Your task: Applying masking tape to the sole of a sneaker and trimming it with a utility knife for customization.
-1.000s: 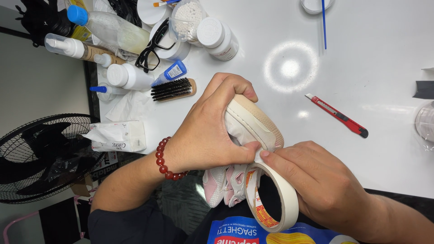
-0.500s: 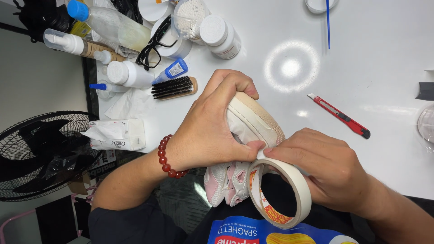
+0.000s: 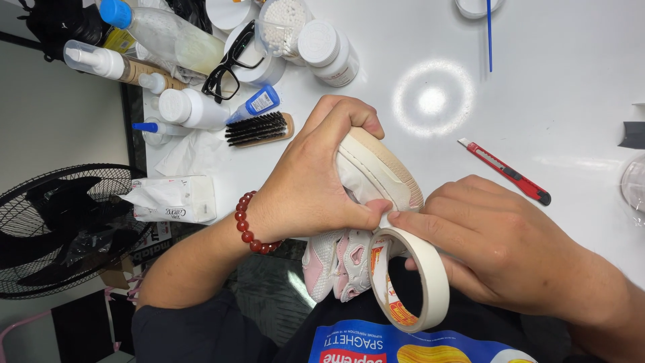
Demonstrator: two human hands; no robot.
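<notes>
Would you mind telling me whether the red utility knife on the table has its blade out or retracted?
Cannot tell for sure: the red utility knife lies flat on the white table, untouched, its pale tip too small to judge.

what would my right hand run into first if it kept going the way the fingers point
Probably the left hand: the right hand's fingertips point left and already meet its thumb at the shoe's sole edge, beside the tape roll. Depth is hard to judge.
</notes>
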